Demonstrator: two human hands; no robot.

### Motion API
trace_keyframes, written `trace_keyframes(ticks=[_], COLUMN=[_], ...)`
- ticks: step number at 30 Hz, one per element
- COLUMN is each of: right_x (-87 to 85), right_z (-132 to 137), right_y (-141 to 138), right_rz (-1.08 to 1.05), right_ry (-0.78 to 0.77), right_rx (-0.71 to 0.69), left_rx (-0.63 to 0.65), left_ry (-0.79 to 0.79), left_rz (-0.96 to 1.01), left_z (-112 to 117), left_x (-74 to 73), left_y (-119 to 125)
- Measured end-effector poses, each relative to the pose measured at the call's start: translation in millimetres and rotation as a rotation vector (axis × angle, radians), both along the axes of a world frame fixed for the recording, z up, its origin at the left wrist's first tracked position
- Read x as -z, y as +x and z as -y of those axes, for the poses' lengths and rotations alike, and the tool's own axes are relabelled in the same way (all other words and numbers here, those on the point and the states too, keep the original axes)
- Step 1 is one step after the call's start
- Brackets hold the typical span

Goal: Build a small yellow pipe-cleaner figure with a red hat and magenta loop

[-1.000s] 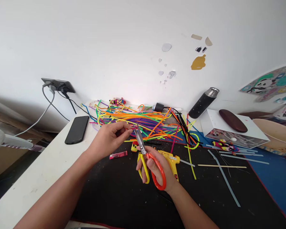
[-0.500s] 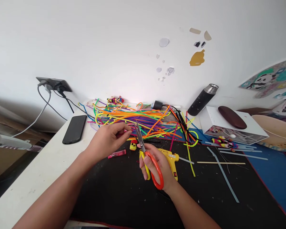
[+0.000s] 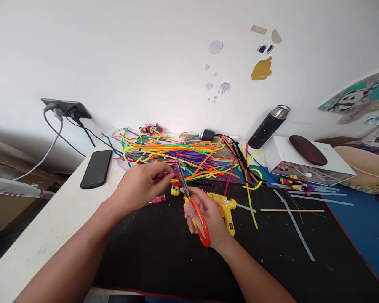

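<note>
My right hand [image 3: 208,216] grips scissors [image 3: 194,206] with one yellow and one orange handle, blades pointing up and away, nearly closed. My left hand [image 3: 142,185] is pinched on a small pink-red piece at the blade tips [image 3: 178,168]; the piece is too small to name. Both hands hover over a black mat [image 3: 164,256]. A heap of colourful pipe cleaners [image 3: 183,155] lies just beyond them. A yellow glue gun [image 3: 227,208] rests behind my right hand.
A black phone [image 3: 96,168] lies on the white desk at left, near cables and a wall socket [image 3: 66,107]. A pink lighter [image 3: 156,200] and a small yellow figure [image 3: 175,190] sit by my left hand. A black flask [image 3: 268,126], white box [image 3: 309,166] and glue sticks [image 3: 293,223] occupy the right.
The scissor blades have closed between the earlier frames and now. Both hands stay together in about the same place; the view has tilted slightly.
</note>
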State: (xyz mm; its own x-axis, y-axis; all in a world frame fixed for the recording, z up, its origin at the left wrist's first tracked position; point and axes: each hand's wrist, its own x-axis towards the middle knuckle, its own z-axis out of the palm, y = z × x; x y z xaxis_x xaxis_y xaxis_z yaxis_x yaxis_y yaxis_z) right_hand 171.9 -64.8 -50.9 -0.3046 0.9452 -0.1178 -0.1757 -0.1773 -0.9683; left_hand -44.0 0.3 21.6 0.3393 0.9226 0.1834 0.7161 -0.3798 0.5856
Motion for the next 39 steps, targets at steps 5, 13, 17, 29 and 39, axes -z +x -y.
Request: trace_keyframes(ticks=[5, 13, 17, 29, 39], right_x=[6.3, 12.7, 12.4, 3.2, -0.1], right_z=[-0.2, 0.6, 0.9, 1.0, 0.3], right_y=[0.4, 0.2, -0.5, -2.9, -2.6], right_rz=[-0.003, 0.004, 0.01, -0.016, 0.009], right_ry=[0.012, -0.002, -0.008, -0.021, -0.028], right_rx=[-0.004, 0.001, 0.005, 0.001, 0.004], left_rx=[0.002, 0.001, -0.001, 0.017, 0.012], left_ry=[-0.011, -0.036, -0.036, -0.04, -0.033], left_rz=[0.002, -0.026, -0.04, 0.009, 0.018], left_z=[-0.9, -1.0, -0.8, -1.9, -0.6], left_x=[1.1, 1.1, 1.4, 3.3, 2.7], left_y=[-0.1, 0.2, -0.2, -0.6, -1.9])
